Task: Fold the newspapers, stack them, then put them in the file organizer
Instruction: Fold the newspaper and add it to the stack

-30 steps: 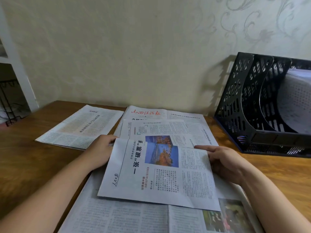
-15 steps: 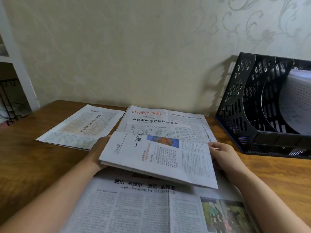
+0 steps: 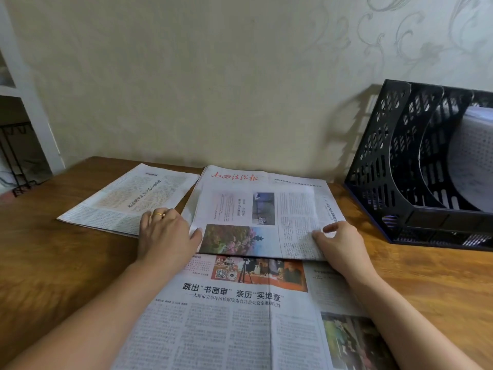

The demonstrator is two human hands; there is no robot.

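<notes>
Fingers of my left hand (image 3: pixel 166 233) lie spread and fairly straight, the palm flat against the left edge of the folded newspaper (image 3: pixel 256 222), a gold ring (image 3: pixel 159 215) on one of them. On the other side my right hand (image 3: pixel 338 241) has its fingers curled over the paper's near right corner, thumb raised just above the sheet; I cannot tell whether it actually pinches the edge. That folded newspaper lies on top of the red-masthead newspaper (image 3: pixel 234 177) at the back of the wooden table (image 3: pixel 53 263), with its near edge overlapping the open newspaper (image 3: pixel 229 316) spread in front of me. Another folded paper (image 3: pixel 128 201) lies to the left, just beside the pile, under the tips of my left fingers. At the far right stands the black file organizer (image 3: pixel 394 161), apart from the papers, with a white sheet (image 3: pixel 472 161) curved inside one of its compartments.
</notes>
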